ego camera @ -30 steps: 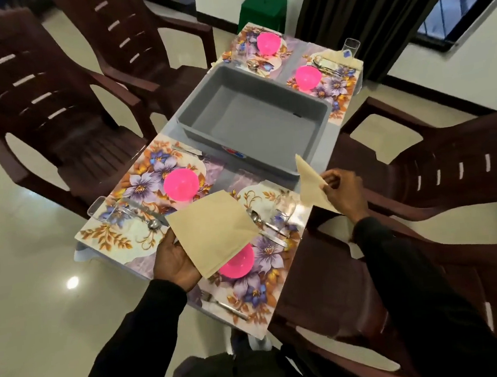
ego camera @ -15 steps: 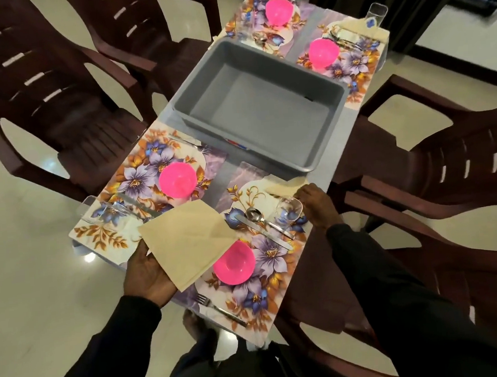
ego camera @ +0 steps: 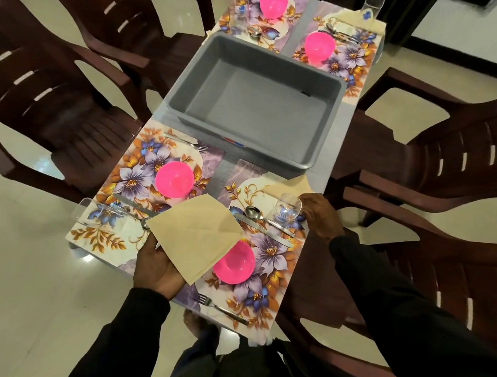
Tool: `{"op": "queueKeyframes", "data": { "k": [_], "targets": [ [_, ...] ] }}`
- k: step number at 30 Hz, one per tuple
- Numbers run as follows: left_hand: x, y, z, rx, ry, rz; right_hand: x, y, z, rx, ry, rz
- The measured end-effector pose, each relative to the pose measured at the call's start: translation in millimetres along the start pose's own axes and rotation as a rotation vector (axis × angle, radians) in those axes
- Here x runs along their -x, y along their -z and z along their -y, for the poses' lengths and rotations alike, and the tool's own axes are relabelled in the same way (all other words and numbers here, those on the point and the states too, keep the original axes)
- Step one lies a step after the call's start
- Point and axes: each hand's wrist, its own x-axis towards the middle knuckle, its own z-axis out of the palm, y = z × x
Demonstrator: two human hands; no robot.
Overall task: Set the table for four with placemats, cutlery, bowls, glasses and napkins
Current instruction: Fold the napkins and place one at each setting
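Observation:
My left hand (ego camera: 155, 265) grips a folded beige napkin (ego camera: 197, 238) by its near corner, held above the gap between the two near floral placemats. My right hand (ego camera: 320, 216) rests at the right edge of the near right placemat (ego camera: 267, 280), fingertips beside a clear glass (ego camera: 288, 210). A second beige napkin (ego camera: 286, 188) lies flat just beyond that glass. This setting also has a pink bowl (ego camera: 234, 264), a spoon (ego camera: 254, 212), a knife (ego camera: 263, 230) and a fork (ego camera: 221, 308). The near left placemat (ego camera: 132, 174) carries a pink bowl (ego camera: 174, 179), cutlery and a glass (ego camera: 84, 211).
An empty grey bin (ego camera: 258, 103) fills the table's middle. Two far placemats hold pink bowls (ego camera: 273, 4) (ego camera: 319, 47); the far right one has a glass (ego camera: 372, 6) and a napkin (ego camera: 349, 18). Dark brown plastic chairs (ego camera: 52, 85) (ego camera: 448, 155) flank both sides.
My right hand carried a napkin down, laid it beyond the near right glass, let go and drew back beside the glass. My left hand kept its napkin.

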Motion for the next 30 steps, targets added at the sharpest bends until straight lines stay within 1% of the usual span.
{"op": "queueKeyframes", "data": {
  "k": [2, 7, 9, 12, 14, 19, 24, 30],
  "targets": [
    [2, -2, -1, 0.0, 0.0, 0.021, 1, 1, 6, -0.029, -0.003, -0.006],
    [9, -6, -3, 0.0, -0.001, 0.035, -1, 5, 18, -0.012, -0.003, -0.03],
    [11, -5, -4, 0.005, 0.001, 0.03, 0, 1, 13, 0.067, -0.005, -0.032],
    [16, 0, -7, 0.014, 0.0, 0.033, 1, -6, 8, 0.197, -0.059, -0.005],
    [19, 1, -9, 0.024, -0.007, 0.034, 1, -7, 11, 0.192, -0.059, 0.001],
    [22, 8, -13, 0.024, -0.04, 0.02, -4, 1, 32, 0.128, -0.049, -0.051],
    [24, 10, -12, 0.048, -0.024, 0.022, 1, 1, 27, 0.06, -0.042, -0.024],
    [30, 5, -10, 0.042, -0.028, 0.047, 17, 12, 36, 0.058, 0.009, -0.14]
  ]
}}
